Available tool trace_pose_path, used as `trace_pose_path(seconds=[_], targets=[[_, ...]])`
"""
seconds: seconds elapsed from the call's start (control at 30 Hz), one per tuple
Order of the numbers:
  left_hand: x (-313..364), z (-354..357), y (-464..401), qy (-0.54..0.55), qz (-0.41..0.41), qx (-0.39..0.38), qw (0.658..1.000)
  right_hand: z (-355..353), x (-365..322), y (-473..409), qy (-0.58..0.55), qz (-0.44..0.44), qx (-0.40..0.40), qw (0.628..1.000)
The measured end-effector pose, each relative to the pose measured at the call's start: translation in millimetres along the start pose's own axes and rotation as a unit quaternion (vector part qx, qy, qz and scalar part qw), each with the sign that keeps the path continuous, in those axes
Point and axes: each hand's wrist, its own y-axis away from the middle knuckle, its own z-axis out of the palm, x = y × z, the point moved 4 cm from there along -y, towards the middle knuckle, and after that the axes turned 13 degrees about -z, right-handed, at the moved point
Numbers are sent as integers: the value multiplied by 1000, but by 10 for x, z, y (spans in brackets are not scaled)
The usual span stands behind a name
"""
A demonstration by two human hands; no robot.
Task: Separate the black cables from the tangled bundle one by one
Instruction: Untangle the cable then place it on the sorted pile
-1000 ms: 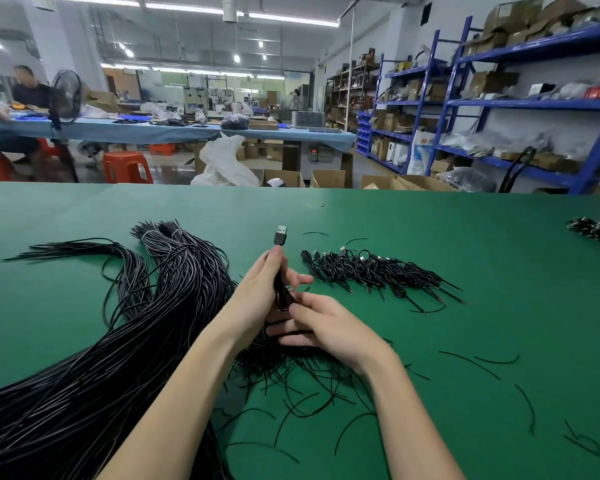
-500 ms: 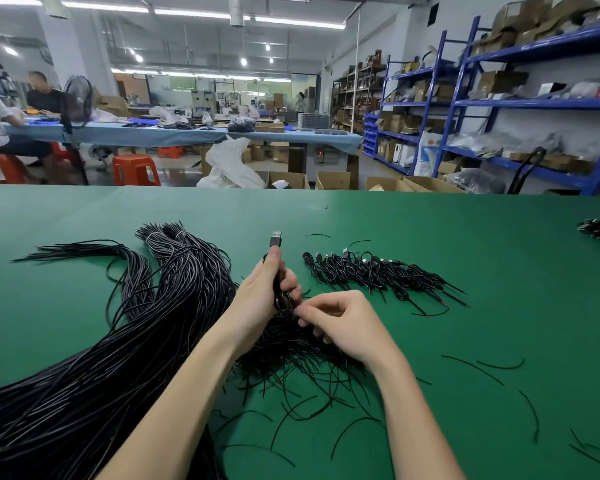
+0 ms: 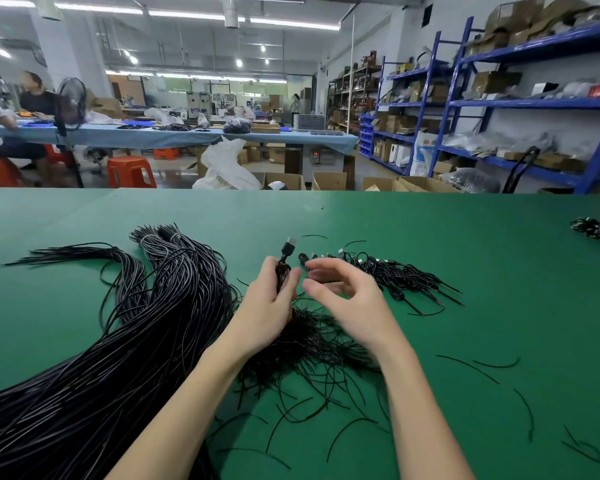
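- The left hand (image 3: pixel 267 306) grips one coiled USB cable (image 3: pixel 284 263), plug up, near the green table's (image 3: pixel 465 244) middle.
- The right hand (image 3: pixel 340 299) hovers just beside it, fingers loosely curled, holding nothing.
- A row of finished coiled cables (image 3: pixel 395 275) lies behind the hands.
- Towards the left edge, the big tangled bundle (image 3: pixel 118 358) looks barely dented; most work remains.

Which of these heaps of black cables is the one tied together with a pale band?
The long thick bundle of black cables on the left: a pale tie wraps its far end. The small coiled pile by the right hand shows none.
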Motion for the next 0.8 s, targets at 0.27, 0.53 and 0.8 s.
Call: trace_pose_path(seconds=[0.27,0.53,0.8], targets=[[120,67,76,-104,36,-86,990,180,128,53,-85,10,60,995],[162,278,153,34,-16,-204,978,243,206,90,-276,82,72,955],[167,244,121,301,-114,-297,899,180,215,64,-274,119,20,954]])
